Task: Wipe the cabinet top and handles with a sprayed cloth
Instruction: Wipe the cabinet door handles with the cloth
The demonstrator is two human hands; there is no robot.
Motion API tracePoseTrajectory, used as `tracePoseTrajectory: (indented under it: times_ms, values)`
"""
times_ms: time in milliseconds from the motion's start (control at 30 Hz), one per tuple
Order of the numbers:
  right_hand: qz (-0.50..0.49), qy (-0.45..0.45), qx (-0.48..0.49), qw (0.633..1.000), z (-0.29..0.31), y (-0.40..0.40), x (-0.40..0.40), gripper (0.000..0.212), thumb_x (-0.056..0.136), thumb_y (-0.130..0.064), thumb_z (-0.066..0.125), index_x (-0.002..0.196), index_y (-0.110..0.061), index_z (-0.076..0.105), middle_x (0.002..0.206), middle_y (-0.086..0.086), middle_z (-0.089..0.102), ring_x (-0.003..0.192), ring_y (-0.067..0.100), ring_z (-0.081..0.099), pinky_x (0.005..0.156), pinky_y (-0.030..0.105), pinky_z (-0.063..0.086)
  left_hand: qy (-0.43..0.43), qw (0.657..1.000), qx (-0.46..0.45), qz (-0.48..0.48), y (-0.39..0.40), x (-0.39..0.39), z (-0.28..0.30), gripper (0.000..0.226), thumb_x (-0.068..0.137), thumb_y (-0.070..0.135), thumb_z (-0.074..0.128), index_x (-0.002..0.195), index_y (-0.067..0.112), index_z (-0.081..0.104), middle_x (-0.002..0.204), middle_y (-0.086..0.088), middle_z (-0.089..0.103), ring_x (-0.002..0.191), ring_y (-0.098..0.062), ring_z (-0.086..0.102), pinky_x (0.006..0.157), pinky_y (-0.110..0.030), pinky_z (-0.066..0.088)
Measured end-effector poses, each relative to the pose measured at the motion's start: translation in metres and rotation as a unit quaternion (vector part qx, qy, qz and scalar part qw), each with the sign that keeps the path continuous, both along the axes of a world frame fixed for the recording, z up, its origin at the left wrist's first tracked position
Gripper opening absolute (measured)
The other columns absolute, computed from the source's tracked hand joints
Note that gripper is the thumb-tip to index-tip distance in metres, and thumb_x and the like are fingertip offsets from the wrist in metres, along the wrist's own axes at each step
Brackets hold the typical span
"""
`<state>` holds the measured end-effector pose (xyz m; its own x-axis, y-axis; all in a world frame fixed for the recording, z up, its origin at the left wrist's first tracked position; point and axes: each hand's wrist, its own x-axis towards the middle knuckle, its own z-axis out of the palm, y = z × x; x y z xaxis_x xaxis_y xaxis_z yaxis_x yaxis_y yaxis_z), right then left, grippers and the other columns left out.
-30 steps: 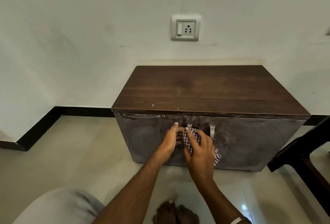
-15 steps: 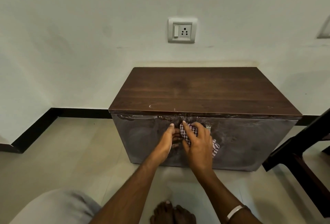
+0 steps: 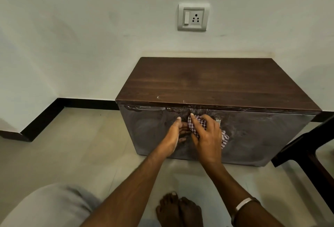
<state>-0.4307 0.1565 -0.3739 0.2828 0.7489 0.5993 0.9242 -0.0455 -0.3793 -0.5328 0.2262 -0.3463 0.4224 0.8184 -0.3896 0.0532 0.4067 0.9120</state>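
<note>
A checked cloth [image 3: 197,124] and the right hand [image 3: 207,140] cover the left door's handle; only the right handle's [image 3: 218,120] edge shows. The left hand's fingers [image 3: 183,130] are largely hidden behind it. A dark chair [image 3: 307,154] is cut off at right.

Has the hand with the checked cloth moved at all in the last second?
Yes. The right hand with the cloth slid rightward, now covering most of the right door handle.

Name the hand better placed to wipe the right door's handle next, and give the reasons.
Right. The right hand already holds the checked cloth, bunched beside the silver handle. The left hand rests flat on the left door, without a cloth.
</note>
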Motion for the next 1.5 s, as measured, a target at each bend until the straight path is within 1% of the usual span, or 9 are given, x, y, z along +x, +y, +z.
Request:
tracePoseTrajectory:
  times_ms: [167,300,500,600,767,967,1200,1367,1500]
  values:
    - [0.012,-0.019,-0.017,1.000,-0.021,-0.011,-0.004,0.071,0.070,-0.016,0.082,0.135,-0.023,0.054,0.132,0.009,0.043,0.118,0.032,0.042,0.092,0.049,0.048,0.001,1.000,0.000,-0.003,0.001,-0.002,0.001,0.056,0.104,0.042,0.015,0.112,0.011,0.061,0.119,-0.007,0.059,0.114,-0.019,0.051,0.095,-0.036,0.038]
    - [0.013,-0.035,-0.023,0.999,-0.026,-0.015,-0.002,0.066,0.069,-0.016,0.084,0.129,-0.020,0.059,0.130,0.009,0.043,0.117,0.032,0.042,0.089,0.049,0.049,0.001,1.000,0.007,-0.004,0.001,-0.003,-0.001,0.056,0.104,0.041,0.015,0.107,0.012,0.063,0.128,-0.012,0.058,0.117,-0.021,0.050,0.097,-0.037,0.038]
    - [0.004,-0.014,-0.005,1.000,-0.006,-0.004,-0.002,0.070,0.070,-0.012,0.081,0.134,-0.023,0.056,0.130,0.006,0.041,0.118,0.031,0.041,0.093,0.048,0.046,-0.017,1.000,-0.007,0.005,0.000,-0.002,0.000,0.054,0.104,0.042,0.015,0.101,0.018,0.064,0.113,-0.006,0.062,0.104,-0.016,0.055,0.096,-0.037,0.038]
    - [0.007,-0.045,-0.008,0.999,-0.015,-0.009,-0.002,0.068,0.069,-0.015,0.082,0.133,-0.023,0.057,0.130,0.007,0.041,0.118,0.031,0.041,0.091,0.048,0.047,-0.017,1.000,-0.008,0.008,0.002,-0.002,-0.001,0.055,0.104,0.043,0.016,0.105,0.015,0.064,0.117,-0.007,0.062,0.110,-0.019,0.054,0.095,-0.037,0.039]
    - [0.011,-0.090,-0.052,0.995,-0.038,-0.019,0.006,0.062,0.068,-0.018,0.084,0.125,-0.023,0.063,0.128,0.010,0.051,0.116,0.031,0.043,0.089,0.047,0.048,-0.017,1.000,0.000,0.000,0.002,-0.003,-0.001,0.060,0.104,0.041,0.013,0.098,0.013,0.066,0.114,-0.007,0.063,0.111,-0.019,0.054,0.096,-0.037,0.039]
    - [0.021,-0.056,-0.022,0.998,-0.030,-0.015,0.005,0.060,0.068,-0.015,0.081,0.125,-0.021,0.064,0.126,0.008,0.048,0.116,0.032,0.042,0.088,0.049,0.047,-0.019,1.000,0.005,-0.002,0.003,-0.005,-0.006,0.061,0.104,0.041,0.012,0.106,0.010,0.065,0.121,-0.009,0.062,0.117,-0.022,0.053,0.101,-0.039,0.037]
    - [0.035,-0.039,-0.024,0.998,-0.036,-0.012,0.009,0.061,0.067,-0.010,0.083,0.123,-0.021,0.062,0.124,0.007,0.050,0.114,0.031,0.045,0.087,0.047,0.048,-0.025,1.000,0.003,0.002,0.004,-0.005,-0.007,0.062,0.104,0.041,0.012,0.098,0.013,0.067,0.107,-0.005,0.066,0.107,-0.018,0.056,0.100,-0.038,0.038]
    - [0.060,0.108,0.004,0.992,-0.030,-0.010,0.005,0.046,0.076,-0.017,0.074,0.118,-0.016,0.055,0.118,0.005,0.059,0.110,0.023,0.052,0.092,0.037,0.044,-0.023,1.000,0.010,0.008,0.004,-0.004,-0.007,0.063,0.104,0.039,0.011,0.094,0.011,0.067,0.103,-0.004,0.067,0.100,-0.015,0.058,0.097,-0.035,0.040]
    - [0.073,0.147,-0.037,0.986,-0.029,-0.008,0.004,0.045,0.074,-0.013,0.077,0.113,-0.018,0.056,0.114,0.001,0.057,0.104,0.019,0.054,0.089,0.033,0.047,-0.024,1.000,0.011,0.013,0.002,-0.003,-0.007,0.064,0.104,0.038,0.011,0.092,0.012,0.067,0.099,-0.002,0.068,0.096,-0.013,0.059,0.097,-0.034,0.039]
